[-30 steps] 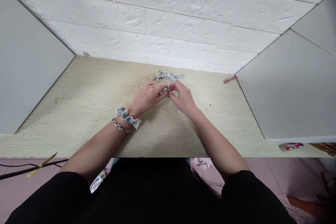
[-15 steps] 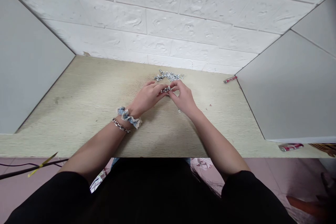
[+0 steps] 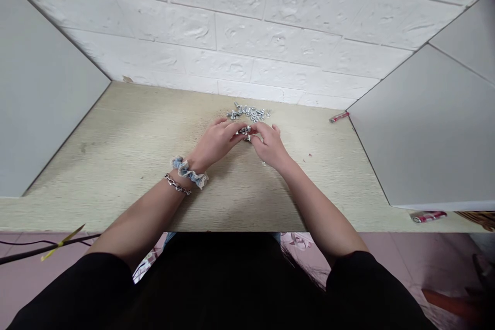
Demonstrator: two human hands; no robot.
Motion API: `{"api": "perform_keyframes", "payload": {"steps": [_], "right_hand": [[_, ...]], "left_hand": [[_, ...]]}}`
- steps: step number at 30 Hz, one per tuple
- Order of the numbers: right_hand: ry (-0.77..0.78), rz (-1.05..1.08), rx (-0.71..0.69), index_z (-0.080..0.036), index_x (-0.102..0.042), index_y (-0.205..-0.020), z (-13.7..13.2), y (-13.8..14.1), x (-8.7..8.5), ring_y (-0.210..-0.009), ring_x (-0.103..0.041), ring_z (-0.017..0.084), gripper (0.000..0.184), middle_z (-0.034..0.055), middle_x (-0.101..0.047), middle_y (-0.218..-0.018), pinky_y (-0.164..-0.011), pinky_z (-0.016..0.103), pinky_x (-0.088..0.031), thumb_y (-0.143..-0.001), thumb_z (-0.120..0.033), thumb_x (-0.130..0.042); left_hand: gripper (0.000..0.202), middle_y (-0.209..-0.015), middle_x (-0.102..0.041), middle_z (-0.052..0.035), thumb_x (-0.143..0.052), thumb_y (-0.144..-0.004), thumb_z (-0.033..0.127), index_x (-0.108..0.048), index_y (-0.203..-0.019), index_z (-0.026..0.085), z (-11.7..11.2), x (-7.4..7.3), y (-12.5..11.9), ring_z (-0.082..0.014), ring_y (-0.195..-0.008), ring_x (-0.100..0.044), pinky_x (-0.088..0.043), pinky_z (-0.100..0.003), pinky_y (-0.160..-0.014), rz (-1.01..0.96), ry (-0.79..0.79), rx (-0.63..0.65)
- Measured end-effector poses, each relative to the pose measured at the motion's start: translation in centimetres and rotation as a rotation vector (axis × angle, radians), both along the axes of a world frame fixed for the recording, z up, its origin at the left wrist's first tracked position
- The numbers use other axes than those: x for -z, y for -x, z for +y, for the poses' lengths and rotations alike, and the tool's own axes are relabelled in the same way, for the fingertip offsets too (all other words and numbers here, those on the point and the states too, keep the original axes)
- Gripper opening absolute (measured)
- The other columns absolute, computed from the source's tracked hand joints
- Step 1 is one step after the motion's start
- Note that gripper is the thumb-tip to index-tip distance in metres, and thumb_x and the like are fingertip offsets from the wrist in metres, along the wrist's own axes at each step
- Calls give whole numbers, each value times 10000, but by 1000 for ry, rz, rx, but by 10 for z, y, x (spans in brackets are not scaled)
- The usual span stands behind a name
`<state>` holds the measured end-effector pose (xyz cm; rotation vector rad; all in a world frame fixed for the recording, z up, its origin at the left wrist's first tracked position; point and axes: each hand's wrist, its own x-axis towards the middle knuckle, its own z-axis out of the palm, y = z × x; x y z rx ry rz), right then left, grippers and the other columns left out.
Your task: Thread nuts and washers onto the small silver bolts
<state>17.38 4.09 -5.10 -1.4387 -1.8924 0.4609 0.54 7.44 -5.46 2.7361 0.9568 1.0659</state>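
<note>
My left grip (image 3: 216,143) and right grip (image 3: 270,147) are both closed, their fingertips meeting around a small steel fastener (image 3: 244,131) over the pale wood-grain worktop (image 3: 116,165), with my fingers hiding part of it. A loose heap of steel bolts and nuts (image 3: 249,112) lies just beyond my fingertips, and a tiny metal piece (image 3: 264,163) sits just below my right palm. A blue lace-trimmed scrunchie (image 3: 189,173) and a silver chain bracelet (image 3: 177,184) circle my left wrist.
</note>
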Motion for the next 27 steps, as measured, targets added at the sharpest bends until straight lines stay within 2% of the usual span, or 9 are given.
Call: {"api": "perform_keyframes", "payload": {"steps": [2,6,11,19,27], "right_hand": [[20,15,2,-224,-524,-793,-1,0,-1,-858,-546,198,155,3,-617,-844,-1007,565,-189,-856,-268,-389],[38,48,0,-207,-498,-702,1,-1,-1,-734,-526,170,403,-6,-588,-712,-988,508,-241,-903,-508,-323],[35,65,13,-192,-450,-623,4,-2,2,-654,-501,148,517,-21,-548,-629,-954,470,-278,-884,-606,-286],[21,63,12,-195,-464,-624,5,-2,2,-630,-500,147,479,-20,-546,-607,-879,400,-342,-900,-555,-309],[-4,123,-19,-214,-542,-782,3,0,-2,-733,-547,163,232,5,-618,-766,-798,352,-409,-882,-388,-426]], "left_hand": [[227,-925,-702,-56,-467,-910,306,-577,-1068,186,0,1,0,-151,-857,-651,-409,-352,-922,4,-5,-3],[221,-913,-698,-59,-469,-909,300,-580,-1052,172,1,3,-1,-150,-842,-647,-410,-336,-917,37,-11,10],[221,-865,-695,-48,-464,-911,318,-586,-1015,166,1,4,-1,-141,-790,-641,-423,-328,-900,61,-28,30],[211,-864,-699,-38,-480,-905,303,-590,-1032,176,-1,2,-1,-142,-806,-649,-425,-330,-912,49,-9,18],[238,-901,-705,-52,-489,-900,296,-585,-1085,183,0,1,0,-147,-826,-658,-420,-340,-910,31,1,-3]]}}
